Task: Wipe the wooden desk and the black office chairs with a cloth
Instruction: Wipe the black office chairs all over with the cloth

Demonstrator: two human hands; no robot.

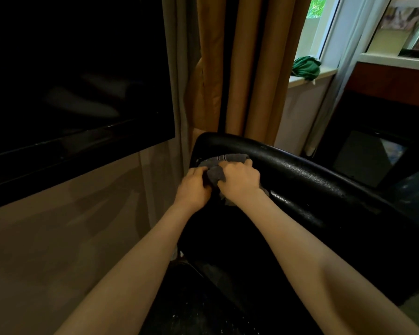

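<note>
A black office chair (312,180) fills the lower right, its glossy backrest top curving from centre to the right edge. A grey cloth (214,174) is bunched against the inner face of the backrest near its left end. My left hand (194,187) grips the cloth's left side with curled fingers. My right hand (240,181) holds the cloth from the right, fingers curled over it and pressing it to the chair. Most of the cloth is hidden under both hands. The wooden desk is not in view.
A large dark television (70,76) hangs on the beige wall (58,238) at left. Brown curtains (240,68) hang behind the chair. A green cloth (306,67) lies on the windowsill. A dark cabinet (385,117) stands at right.
</note>
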